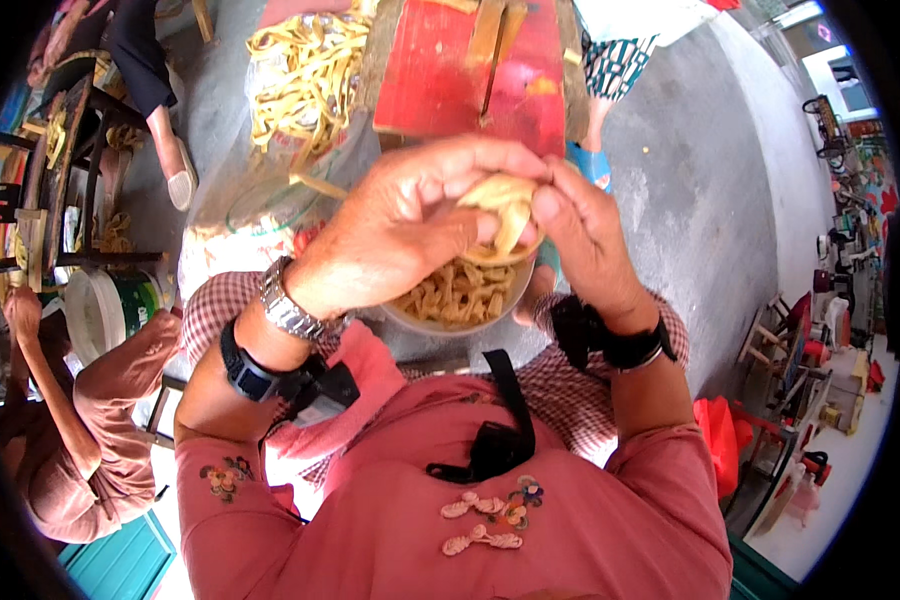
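The left hand (400,220) and right hand (600,225), fingers curled nearly closed, both pinch the folded yellow strip (512,215) above the white bowl (450,329). If one thumb slackens, the fold could loosen and fall.

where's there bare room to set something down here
Grey floor between the blue slipper and the white wall; also the near-left part of the red board. Crowded: the strip pile left of the board, and the bowl of strips beneath the left hand and right hand.
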{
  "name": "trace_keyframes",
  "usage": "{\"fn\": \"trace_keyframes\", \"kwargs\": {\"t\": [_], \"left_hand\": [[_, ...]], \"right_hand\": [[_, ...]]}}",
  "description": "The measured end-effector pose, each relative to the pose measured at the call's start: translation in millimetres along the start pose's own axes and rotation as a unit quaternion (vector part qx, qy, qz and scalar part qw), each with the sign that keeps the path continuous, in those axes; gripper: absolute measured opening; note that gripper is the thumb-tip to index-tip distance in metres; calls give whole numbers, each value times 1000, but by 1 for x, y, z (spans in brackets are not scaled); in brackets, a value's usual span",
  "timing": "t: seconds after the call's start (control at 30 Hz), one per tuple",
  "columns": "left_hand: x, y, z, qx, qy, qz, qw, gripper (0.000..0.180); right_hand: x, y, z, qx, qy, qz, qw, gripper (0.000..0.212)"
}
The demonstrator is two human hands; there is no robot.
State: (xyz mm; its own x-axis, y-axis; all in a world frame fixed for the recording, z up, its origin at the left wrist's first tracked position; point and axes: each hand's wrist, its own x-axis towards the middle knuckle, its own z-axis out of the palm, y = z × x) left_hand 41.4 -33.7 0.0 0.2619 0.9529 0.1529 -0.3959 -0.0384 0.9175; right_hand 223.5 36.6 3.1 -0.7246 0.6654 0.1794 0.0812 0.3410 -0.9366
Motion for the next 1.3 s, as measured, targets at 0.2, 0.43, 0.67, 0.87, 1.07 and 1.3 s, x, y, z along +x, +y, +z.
{"fn": "trace_keyframes", "kwargs": {"t": [0.2,0.43,0.67,0.87,1.07,1.3], "left_hand": [[-2,7,6,-38,12,-42,998,40],[-1,-10,4,386,84,158,905,28],[3,-4,4,464,52,125,876,41],[0,-6,2,255,66,26,964,36],[-8,-4,-2,50,-33,-114,992,47],[-5,14,-8,-231,-73,-103,965,51]], "right_hand": [[-4,3,-1,48,-7,33,998,32],[-5,11,4,49,12,49,997,32],[-4,8,8,80,-12,59,995,35],[-5,5,14,75,87,60,992,30],[-8,4,10,13,92,-52,994,31],[-21,40,-13,84,230,-11,970,36]]}}
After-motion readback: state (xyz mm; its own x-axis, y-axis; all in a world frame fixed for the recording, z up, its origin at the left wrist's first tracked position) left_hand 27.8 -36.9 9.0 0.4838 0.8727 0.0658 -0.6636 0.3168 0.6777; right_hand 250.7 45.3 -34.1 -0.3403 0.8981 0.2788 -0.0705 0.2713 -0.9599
